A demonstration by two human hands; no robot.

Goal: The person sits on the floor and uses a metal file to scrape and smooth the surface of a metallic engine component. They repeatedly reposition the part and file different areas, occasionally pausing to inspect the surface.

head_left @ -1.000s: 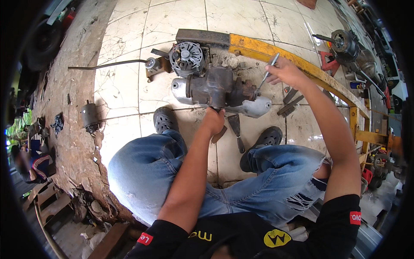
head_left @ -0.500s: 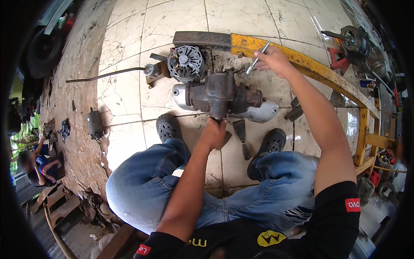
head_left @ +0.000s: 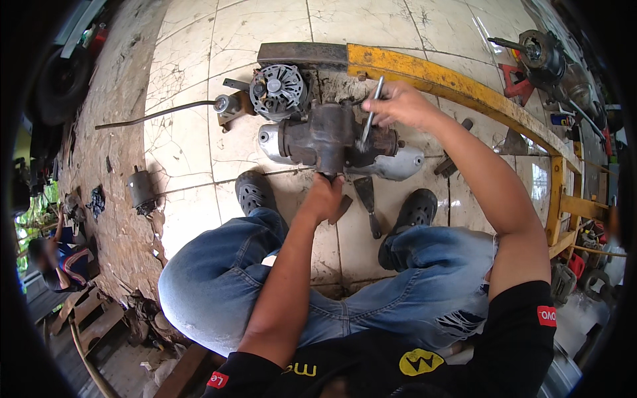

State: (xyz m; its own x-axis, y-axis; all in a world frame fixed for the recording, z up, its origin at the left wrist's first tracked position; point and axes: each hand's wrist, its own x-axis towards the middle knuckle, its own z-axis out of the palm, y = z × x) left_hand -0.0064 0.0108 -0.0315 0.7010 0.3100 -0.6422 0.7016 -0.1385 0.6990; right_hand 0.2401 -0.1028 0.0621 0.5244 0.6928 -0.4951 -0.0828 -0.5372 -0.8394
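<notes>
A dark, greasy cast-metal housing (head_left: 330, 136) with a round central boss lies on the tiles between my feet. Silver-grey metal pieces (head_left: 398, 164) show at both its ends. My left hand (head_left: 322, 198) is closed round the stub at the housing's near side; the fingers are partly hidden beneath it. In my right hand (head_left: 401, 106), pinched between thumb and fingers, is a slim silver rod-shaped tool (head_left: 373, 109). It is tilted, and its lower tip is at the housing's right part; whether it touches I cannot tell. A scraper (head_left: 367, 204) lies just right of my left hand.
An alternator (head_left: 279, 91) and a small motor with a long rod (head_left: 229, 106) lie beyond the housing. A yellow steel frame (head_left: 451, 79) curves round the far and right sides. A grey cylinder (head_left: 141, 190) stands left. Another person (head_left: 63, 259) is at far left.
My right hand has moved slightly left and down, bringing the rod-shaped tool from beyond the housing to over its right part. The left hand keeps its grip. The whole view has shifted slightly.
</notes>
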